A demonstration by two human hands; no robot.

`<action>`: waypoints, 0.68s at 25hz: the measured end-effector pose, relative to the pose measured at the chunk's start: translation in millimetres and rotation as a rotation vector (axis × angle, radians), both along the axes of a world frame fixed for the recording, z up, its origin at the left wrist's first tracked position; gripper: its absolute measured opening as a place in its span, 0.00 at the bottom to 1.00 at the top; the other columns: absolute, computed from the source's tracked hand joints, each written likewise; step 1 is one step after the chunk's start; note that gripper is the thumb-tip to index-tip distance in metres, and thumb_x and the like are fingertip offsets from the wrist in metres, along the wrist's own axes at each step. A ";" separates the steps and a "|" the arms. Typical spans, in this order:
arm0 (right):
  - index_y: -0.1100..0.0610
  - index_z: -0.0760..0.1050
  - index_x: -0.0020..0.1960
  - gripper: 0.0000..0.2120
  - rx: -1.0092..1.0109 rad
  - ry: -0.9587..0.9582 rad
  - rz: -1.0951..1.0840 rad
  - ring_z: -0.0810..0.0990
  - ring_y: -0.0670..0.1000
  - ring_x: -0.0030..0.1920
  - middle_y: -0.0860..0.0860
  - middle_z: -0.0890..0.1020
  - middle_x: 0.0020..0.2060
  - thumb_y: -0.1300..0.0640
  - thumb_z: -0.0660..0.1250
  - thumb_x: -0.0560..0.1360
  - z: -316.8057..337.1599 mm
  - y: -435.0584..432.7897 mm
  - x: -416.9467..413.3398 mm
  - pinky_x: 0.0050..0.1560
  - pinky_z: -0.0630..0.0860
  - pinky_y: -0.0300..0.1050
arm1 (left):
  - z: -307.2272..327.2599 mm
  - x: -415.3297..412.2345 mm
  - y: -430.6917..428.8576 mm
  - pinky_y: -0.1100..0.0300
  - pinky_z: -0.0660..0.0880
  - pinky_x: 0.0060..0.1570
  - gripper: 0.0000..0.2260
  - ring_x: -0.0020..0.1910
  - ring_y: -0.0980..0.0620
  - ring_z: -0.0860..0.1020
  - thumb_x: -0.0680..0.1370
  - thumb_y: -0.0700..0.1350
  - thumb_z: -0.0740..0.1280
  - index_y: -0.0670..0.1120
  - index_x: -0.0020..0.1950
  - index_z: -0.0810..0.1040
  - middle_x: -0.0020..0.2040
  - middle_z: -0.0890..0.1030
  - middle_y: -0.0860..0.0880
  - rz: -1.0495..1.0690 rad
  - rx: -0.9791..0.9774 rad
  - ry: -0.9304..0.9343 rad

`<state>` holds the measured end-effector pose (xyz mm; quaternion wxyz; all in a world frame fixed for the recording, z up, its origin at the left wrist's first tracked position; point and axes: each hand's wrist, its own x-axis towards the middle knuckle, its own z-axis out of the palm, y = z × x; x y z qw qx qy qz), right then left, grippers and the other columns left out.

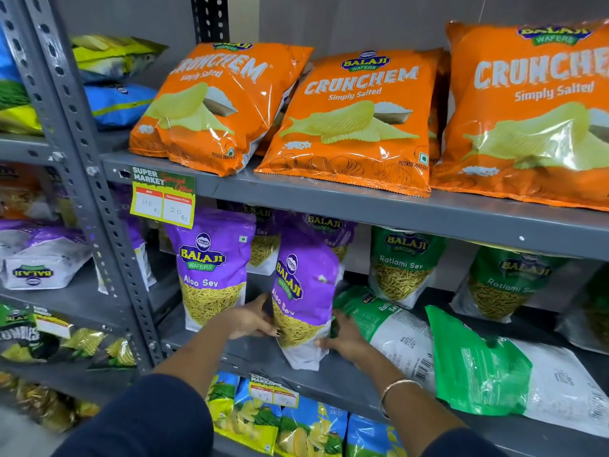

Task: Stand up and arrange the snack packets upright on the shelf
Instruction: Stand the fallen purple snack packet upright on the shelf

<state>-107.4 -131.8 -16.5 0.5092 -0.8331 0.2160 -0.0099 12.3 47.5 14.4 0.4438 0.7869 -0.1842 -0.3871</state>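
A purple Aloo Sev packet (pixel 304 291) stands slightly tilted on the grey middle shelf (pixel 257 361). My left hand (pixel 252 319) presses its left side and my right hand (pixel 342 338) holds its lower right edge. Left of it another purple Aloo Sev packet (pixel 211 268) stands upright. Two green Ratlami Sev packets lie flat to the right, one (pixel 395 328) next to my right hand and one (pixel 514 374) nearer the front edge. Behind them two green packets (pixel 400 265) (pixel 504 285) stand upright.
Orange Crunchem chip bags (pixel 356 120) lean on the shelf above, which overhangs the middle shelf closely. A price tag (pixel 163 196) hangs from its edge. A perforated grey upright (pixel 99 192) bounds the left. Blue and yellow chip packets (pixel 280 420) fill the shelf below.
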 end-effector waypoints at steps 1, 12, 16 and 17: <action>0.58 0.64 0.69 0.37 -0.013 -0.025 -0.005 0.73 0.59 0.62 0.61 0.73 0.64 0.62 0.76 0.64 -1.4 -3.1 2.6 0.64 0.72 0.51 | 0.5 2.9 1.9 0.54 0.74 0.58 0.36 0.56 0.45 0.75 0.71 0.30 0.68 0.46 0.73 0.55 0.54 0.77 0.43 0.038 0.029 -0.056; 0.59 0.66 0.67 0.37 0.109 -0.121 -0.100 0.72 0.59 0.66 0.59 0.76 0.64 0.64 0.77 0.61 3.3 1.4 13.0 0.67 0.69 0.55 | -12.5 -2.6 -9.5 0.48 0.68 0.69 0.40 0.67 0.44 0.71 0.63 0.42 0.78 0.46 0.70 0.62 0.65 0.76 0.44 0.190 0.006 -0.222; 0.62 0.65 0.67 0.35 0.130 -0.119 -0.121 0.73 0.59 0.64 0.59 0.75 0.64 0.66 0.75 0.64 4.9 0.1 10.8 0.64 0.71 0.52 | -12.0 -7.0 -10.0 0.51 0.65 0.70 0.42 0.70 0.44 0.67 0.64 0.48 0.78 0.47 0.72 0.60 0.68 0.73 0.46 0.220 0.075 -0.299; 0.61 0.65 0.67 0.34 0.128 -0.114 -0.116 0.74 0.60 0.63 0.60 0.76 0.64 0.66 0.75 0.64 6.0 0.3 10.1 0.64 0.72 0.53 | -11.5 -6.6 -9.5 0.52 0.65 0.70 0.42 0.69 0.44 0.68 0.65 0.46 0.77 0.46 0.72 0.58 0.68 0.72 0.46 0.214 0.075 -0.264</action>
